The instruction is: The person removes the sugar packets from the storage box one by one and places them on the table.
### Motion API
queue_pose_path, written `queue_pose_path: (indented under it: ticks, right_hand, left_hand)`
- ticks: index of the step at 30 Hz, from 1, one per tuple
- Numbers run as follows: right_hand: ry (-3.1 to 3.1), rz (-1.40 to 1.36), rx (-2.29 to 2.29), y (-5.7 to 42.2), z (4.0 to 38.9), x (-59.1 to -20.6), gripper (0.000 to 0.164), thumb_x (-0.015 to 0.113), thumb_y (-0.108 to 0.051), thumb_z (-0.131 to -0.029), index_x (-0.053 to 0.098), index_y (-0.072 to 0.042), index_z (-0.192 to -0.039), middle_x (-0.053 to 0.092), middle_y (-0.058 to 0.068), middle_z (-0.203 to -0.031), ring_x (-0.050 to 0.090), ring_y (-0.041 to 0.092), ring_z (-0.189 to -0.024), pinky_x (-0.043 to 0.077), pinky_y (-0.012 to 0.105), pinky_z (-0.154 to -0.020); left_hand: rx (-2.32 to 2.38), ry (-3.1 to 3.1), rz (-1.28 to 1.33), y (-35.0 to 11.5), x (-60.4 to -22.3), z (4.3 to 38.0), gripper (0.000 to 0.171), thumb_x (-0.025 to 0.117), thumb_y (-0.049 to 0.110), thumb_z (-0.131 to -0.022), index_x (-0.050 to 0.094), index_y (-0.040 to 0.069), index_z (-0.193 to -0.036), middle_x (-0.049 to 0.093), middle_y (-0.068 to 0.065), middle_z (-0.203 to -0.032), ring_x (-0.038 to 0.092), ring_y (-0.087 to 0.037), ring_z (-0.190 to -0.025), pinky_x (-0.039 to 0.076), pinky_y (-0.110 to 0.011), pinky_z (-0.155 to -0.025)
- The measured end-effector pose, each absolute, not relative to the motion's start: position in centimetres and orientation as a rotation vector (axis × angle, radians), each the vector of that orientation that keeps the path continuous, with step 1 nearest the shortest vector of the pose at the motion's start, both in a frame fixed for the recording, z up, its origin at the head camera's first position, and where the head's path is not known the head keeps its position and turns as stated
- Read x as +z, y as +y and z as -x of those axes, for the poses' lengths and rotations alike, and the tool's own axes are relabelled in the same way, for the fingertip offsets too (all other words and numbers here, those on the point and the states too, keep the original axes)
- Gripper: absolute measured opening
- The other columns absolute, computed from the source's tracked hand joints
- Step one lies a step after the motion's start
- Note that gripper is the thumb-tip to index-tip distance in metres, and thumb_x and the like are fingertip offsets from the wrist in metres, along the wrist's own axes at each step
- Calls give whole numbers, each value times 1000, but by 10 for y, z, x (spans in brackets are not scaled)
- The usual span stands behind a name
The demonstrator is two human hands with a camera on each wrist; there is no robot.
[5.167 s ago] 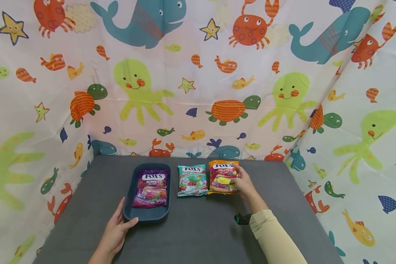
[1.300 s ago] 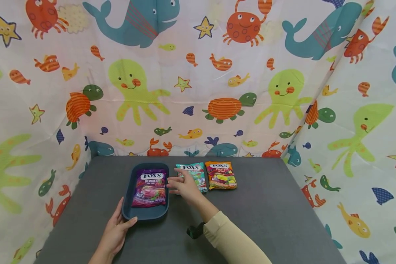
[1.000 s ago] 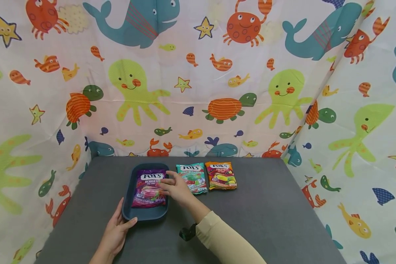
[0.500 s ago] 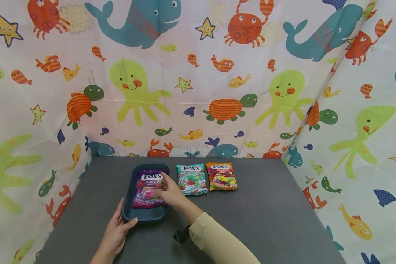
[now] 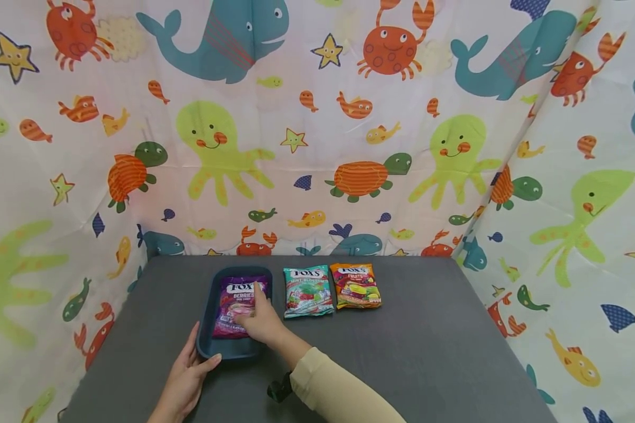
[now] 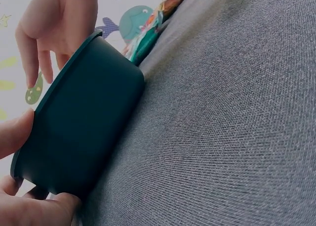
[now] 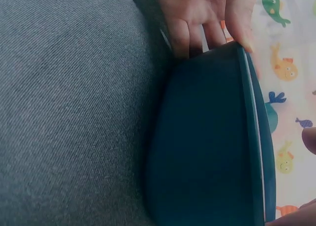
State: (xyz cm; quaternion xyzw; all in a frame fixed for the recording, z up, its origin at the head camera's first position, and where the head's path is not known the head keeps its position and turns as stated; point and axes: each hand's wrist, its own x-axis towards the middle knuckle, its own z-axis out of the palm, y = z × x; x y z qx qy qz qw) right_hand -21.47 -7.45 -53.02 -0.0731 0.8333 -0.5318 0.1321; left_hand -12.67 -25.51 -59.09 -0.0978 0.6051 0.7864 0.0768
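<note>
A dark blue tray (image 5: 234,351) lies on the grey table, with a purple Fox's Berries candy bag (image 5: 226,317) inside it. My left hand (image 5: 184,371) grips the tray's near left corner; in the right wrist view its thumb presses the rim and its fingers lie against the outer wall. Over the bag's right part is my right hand (image 5: 267,323), thumb and forefinger spread apart. The left wrist view shows that right hand (image 6: 61,18) reaching down over the tray's rim, its fingers fairly straight. Whether its fingertips touch the bag is unclear.
Right of the tray lie a green Fox's Mint Blossom bag (image 5: 308,294) and an orange Fox's Fruits bag (image 5: 357,286), side by side. A white curtain (image 5: 317,194) with sea animals stands behind the table and along both sides.
My right hand has moved left from the Fruits bag, past the Mint Blossom bag, to over the Berries bag in the tray. My left hand keeps its grip on the tray.
</note>
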Motion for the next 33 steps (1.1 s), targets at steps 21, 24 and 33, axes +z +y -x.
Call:
queue_pose_path:
  ticks: [21,24,33]
  right_hand:
    - [2467,-17,-1606,-85,220,-535,77,76,-8,-85,40,-1,-153,52,21,-146,54,31,-126,45,52,-107]
    - [2435,-7,-1630,-86,219,-535,73,74,-6,-87,42,-2,-153,53,19,-146,54,30,-126,46,51,-107]
    - [2386,72,-1641,-88,217,-538,75,77,-13,-88,42,-11,-154,50,15,-149,50,32,-131,45,54,-107]
  left_hand:
    - [2365,1792,342,-256,-591,126,100,62,-2,-97,-2,37,-162,0,-3,-171,15,-28,-154,49,-13,-91]
    - [2361,1799,331,-256,-590,126,99,61,-2,-98,-3,36,-162,-1,-3,-171,14,-28,-154,49,-14,-91]
    - [2369,1809,304,-255,-593,125,97,61,-1,-99,-3,35,-163,-3,-3,-170,10,-31,-154,48,-13,-91]
